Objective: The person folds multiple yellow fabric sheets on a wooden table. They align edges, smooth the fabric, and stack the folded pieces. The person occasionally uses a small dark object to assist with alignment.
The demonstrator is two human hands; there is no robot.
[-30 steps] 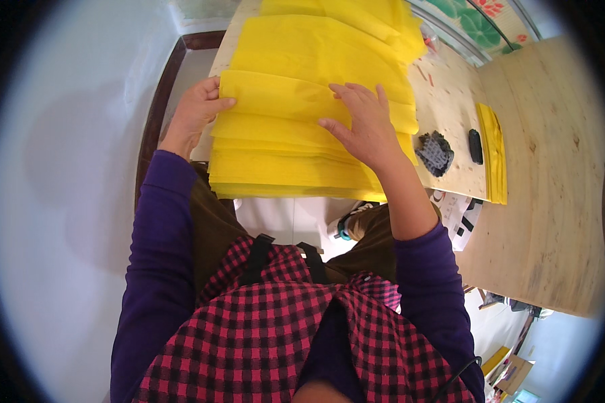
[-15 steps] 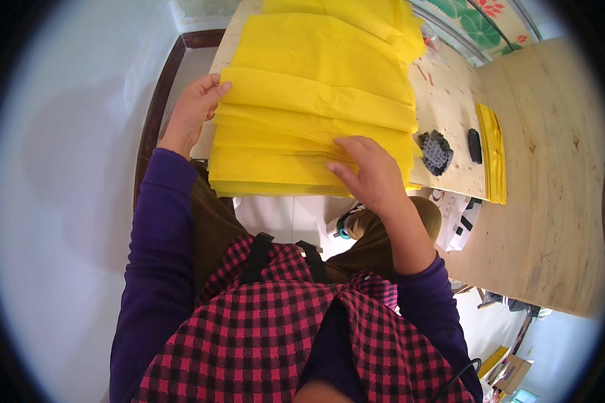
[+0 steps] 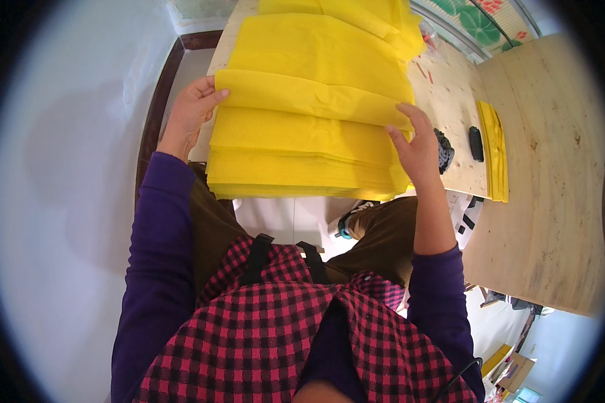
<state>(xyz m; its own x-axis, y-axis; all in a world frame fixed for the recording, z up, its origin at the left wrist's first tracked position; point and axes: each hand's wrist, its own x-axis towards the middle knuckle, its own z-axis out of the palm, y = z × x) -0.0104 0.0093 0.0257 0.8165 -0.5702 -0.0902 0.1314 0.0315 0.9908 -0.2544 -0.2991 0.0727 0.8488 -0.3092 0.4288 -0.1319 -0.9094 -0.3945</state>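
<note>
A stack of thin yellow fabric sheets (image 3: 302, 168) lies in front of me, its near edges layered and slightly uneven. The top sheet has a folded band (image 3: 309, 91) running across it from left to right. At the band's left end, my left hand (image 3: 196, 111) pinches the fabric between thumb and fingers. My right hand (image 3: 417, 144) is at the band's right end, thumb and fingers apart, the fingertips at the cloth. More yellow fabric (image 3: 323, 40) spreads out beyond the fold, rumpled at its far end.
The pale wooden table (image 3: 460, 101) carries a dark grey crumpled bundle (image 3: 445, 151), partly behind my right hand, a small black object (image 3: 476, 144) and a folded yellow strip (image 3: 494, 151). A wooden panel (image 3: 551, 174) stands right; a white wall (image 3: 74, 188) is at left.
My right hand has moved right and away from me, from the stack's near layers to the band's right end. My left hand keeps its pinch, shifted slightly.
</note>
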